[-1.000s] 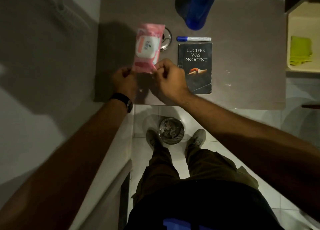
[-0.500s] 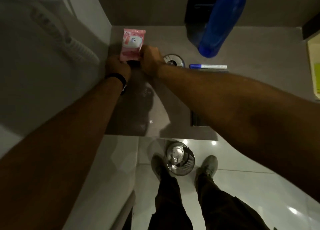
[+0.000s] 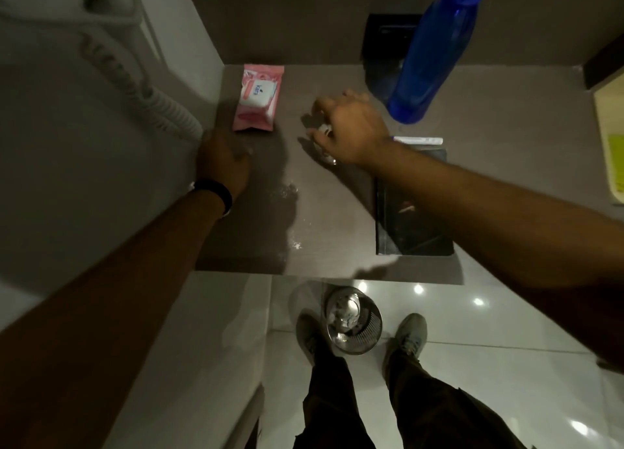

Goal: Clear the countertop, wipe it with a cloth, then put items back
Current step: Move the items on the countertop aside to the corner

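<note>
A pink wipes pack (image 3: 258, 99) lies flat in the back left corner of the brown countertop (image 3: 499, 178). My left hand (image 3: 223, 163) rests at the counter's left edge just in front of the pack, apart from it and holding nothing. My right hand (image 3: 347, 127) reaches over a small round metal dish (image 3: 325, 130), fingers curled around its rim; the hand hides most of the dish. To its right lie a white marker (image 3: 418, 140) and a dark book (image 3: 405, 232), partly under my right forearm. A tall blue bottle (image 3: 435, 53) stands behind them.
White specks (image 3: 288, 192) dot the counter's middle. A coiled cord (image 3: 135, 83) hangs on the left wall. A black wall panel (image 3: 385, 39) sits behind the bottle and a pale tray (image 3: 607, 144) at the right. A metal bin (image 3: 353, 320) stands between my shoes.
Both hands carried the pink pack to the back left corner and let go of it. My left hand drew back; my right hand moved right onto the metal dish.
</note>
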`<control>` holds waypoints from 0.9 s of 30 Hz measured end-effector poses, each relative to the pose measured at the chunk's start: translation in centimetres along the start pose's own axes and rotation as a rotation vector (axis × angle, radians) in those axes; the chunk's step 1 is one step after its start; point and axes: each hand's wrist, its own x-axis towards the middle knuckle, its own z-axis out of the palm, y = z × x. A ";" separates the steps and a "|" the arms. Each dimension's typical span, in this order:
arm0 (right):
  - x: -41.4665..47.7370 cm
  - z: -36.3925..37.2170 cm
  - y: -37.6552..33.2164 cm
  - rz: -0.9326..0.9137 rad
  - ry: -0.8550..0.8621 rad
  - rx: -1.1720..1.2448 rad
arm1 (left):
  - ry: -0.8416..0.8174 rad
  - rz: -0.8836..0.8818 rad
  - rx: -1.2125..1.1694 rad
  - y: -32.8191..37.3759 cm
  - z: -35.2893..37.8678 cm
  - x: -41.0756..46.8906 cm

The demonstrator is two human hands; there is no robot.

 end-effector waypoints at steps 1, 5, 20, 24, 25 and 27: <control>-0.8 -0.4 1.0 -0.016 -0.009 -0.034 | -0.004 0.052 0.045 0.2 -0.1 -0.6; -2.2 -1.2 3.0 0.011 -0.156 -0.050 | -0.036 0.136 0.044 2.4 0.0 -2.2; 1.9 2.2 2.2 0.101 -0.147 -0.004 | -0.168 0.086 0.251 -1.8 -1.0 -6.4; 5.7 2.5 0.8 0.163 -0.091 0.037 | -0.167 0.049 0.329 -3.7 -1.8 -4.6; 6.8 2.5 0.4 0.167 -0.085 0.034 | -0.188 0.046 0.355 -4.1 -1.8 -4.3; 8.5 2.6 -0.2 0.181 -0.077 0.037 | -0.287 0.039 0.407 -4.6 -1.5 -4.1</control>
